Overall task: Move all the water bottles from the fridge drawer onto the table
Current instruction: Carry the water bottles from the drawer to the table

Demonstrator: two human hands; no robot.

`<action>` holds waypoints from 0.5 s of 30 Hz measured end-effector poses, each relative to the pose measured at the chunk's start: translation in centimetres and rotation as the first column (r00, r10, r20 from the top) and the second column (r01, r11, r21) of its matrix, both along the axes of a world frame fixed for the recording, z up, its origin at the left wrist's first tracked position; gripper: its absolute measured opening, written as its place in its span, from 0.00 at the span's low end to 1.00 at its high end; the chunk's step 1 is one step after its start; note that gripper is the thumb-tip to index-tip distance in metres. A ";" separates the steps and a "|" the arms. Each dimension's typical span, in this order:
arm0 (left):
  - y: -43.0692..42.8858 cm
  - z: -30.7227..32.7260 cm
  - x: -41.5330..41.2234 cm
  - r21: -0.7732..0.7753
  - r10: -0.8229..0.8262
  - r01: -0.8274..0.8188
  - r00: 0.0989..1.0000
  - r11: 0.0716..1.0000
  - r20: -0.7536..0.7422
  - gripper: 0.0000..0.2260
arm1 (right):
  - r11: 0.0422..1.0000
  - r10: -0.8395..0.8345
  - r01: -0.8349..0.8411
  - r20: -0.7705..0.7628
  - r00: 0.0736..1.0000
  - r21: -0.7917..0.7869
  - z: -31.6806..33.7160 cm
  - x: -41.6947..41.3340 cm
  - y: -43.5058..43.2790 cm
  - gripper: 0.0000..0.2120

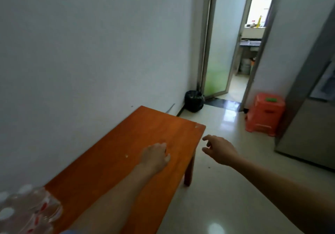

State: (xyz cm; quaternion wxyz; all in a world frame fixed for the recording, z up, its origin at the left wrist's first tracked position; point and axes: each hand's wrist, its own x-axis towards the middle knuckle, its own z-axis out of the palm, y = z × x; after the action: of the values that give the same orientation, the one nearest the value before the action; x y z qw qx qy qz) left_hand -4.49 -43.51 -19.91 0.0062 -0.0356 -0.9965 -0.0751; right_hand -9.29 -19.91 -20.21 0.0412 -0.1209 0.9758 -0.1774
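Water bottles stand bunched at the near left corner of the orange wooden surface, cut off by the bottom left edge of the view. They are clear, with white caps and red marks on their labels, and they are blurred, so their number cannot be told. They touch one another.

Both arms reach forward. The left hand lies over the middle of the surface, seen from the back, its fingers bent loosely downward and close together, holding nothing. Whether the fingertips touch the wood cannot be told. The right hand hangs in the air just past the far right corner of the surface, above the pale shiny floor. Its fingers are apart and slightly bent, and it holds nothing. The two hands are near each other but do not touch.

The surface runs along a plain white wall. In the corner beyond its far end sits a black bin bag, beside a frosted glass door that stands ajar onto a bright room. To the right of the doorway an orange plastic stool carries a small green thing on its seat. A grey fridge fills the right edge, well apart from the bottles
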 end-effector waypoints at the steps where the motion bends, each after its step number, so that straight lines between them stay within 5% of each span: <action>1: 3.0 0.1 -1.1 0.025 -0.025 0.025 1.000 0.999 0.011 0.11 | 0.999 -0.042 0.042 -0.001 0.999 0.003 0.2 -0.1 3.3 0.20; 8: 23.9 -1.8 -6.2 0.089 -0.233 0.226 0.969 0.970 0.078 0.12 | 0.944 -0.326 0.327 0.023 0.945 -0.043 -0.1 -0.4 25.7 0.21; 15: 38.0 -3.2 -14.0 0.028 -0.423 0.422 0.904 0.906 0.061 0.13 | 0.858 -0.513 0.513 -0.009 0.858 -0.023 -1.3 -2.1 39.3 0.20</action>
State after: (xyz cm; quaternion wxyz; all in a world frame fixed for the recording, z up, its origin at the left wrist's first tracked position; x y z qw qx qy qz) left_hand -18.48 -5.47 -23.10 -0.0427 -0.2482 -0.9642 -0.0827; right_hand -11.34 19.35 -21.53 -0.0156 0.1413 0.9713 -0.1906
